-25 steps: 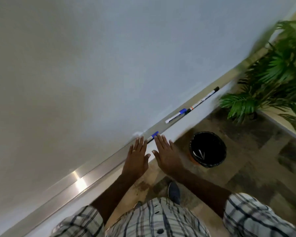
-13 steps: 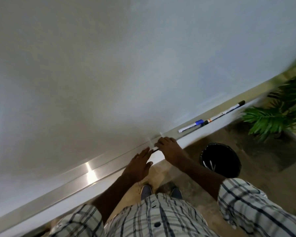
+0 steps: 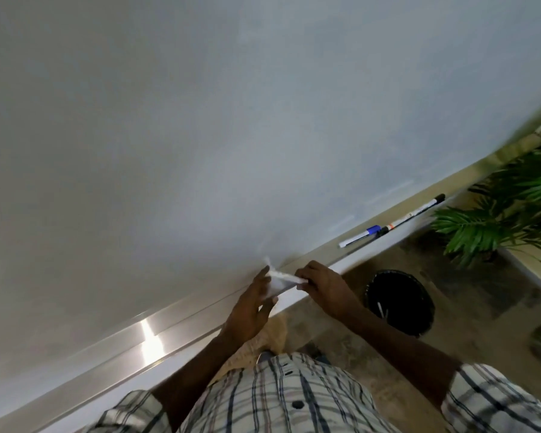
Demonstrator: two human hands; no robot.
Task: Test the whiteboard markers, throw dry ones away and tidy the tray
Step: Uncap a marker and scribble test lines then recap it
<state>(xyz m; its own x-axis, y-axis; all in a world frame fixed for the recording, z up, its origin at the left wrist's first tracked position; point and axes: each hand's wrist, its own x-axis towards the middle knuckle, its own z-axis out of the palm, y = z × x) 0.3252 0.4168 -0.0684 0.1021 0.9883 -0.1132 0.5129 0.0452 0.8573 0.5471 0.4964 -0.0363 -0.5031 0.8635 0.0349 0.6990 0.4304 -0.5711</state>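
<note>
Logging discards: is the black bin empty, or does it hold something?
Not empty: the black bin holds a couple of pale sticks, probably markers, though too small to confirm.

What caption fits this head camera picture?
Right hand grips a blurred marker, left hand at its end, by the tray; bin below.

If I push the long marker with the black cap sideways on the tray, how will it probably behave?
The black-capped marker looks round and slim, so it would probably roll across the tray, perhaps off the front edge. It looks like rigid, light plastic, so it should lift without bending. Its near end lies beside the blue-capped marker, which might shift too.
</note>
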